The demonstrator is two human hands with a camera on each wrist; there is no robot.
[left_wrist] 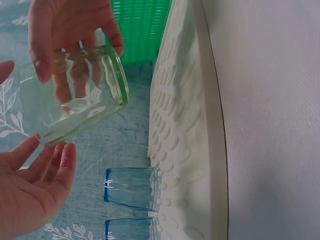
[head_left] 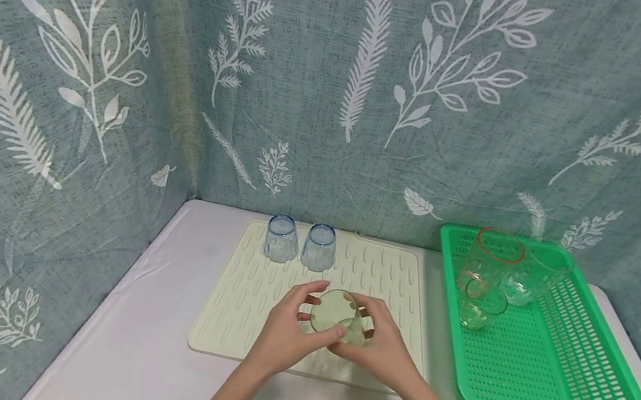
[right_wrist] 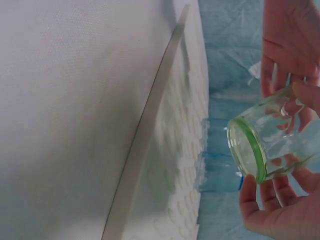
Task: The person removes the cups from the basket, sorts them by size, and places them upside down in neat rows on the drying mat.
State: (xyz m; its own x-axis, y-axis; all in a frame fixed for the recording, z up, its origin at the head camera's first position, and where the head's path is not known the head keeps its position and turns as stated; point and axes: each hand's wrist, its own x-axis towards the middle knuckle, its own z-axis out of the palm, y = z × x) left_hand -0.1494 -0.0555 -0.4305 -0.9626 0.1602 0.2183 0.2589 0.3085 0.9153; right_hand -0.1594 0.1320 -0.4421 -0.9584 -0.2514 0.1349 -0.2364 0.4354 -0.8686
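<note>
Carefully Does It, With a Shared Grip

The left hand (head_left: 289, 329) and right hand (head_left: 381, 344) both grasp the green-tinted glass (head_left: 333, 310), which tilts above the pale mat (head_left: 228, 325), nearer the person than two blue glasses (head_left: 281, 243). Handling it well likely calls for light, even pressure, one hand holding firm whenever the other shifts.
</note>
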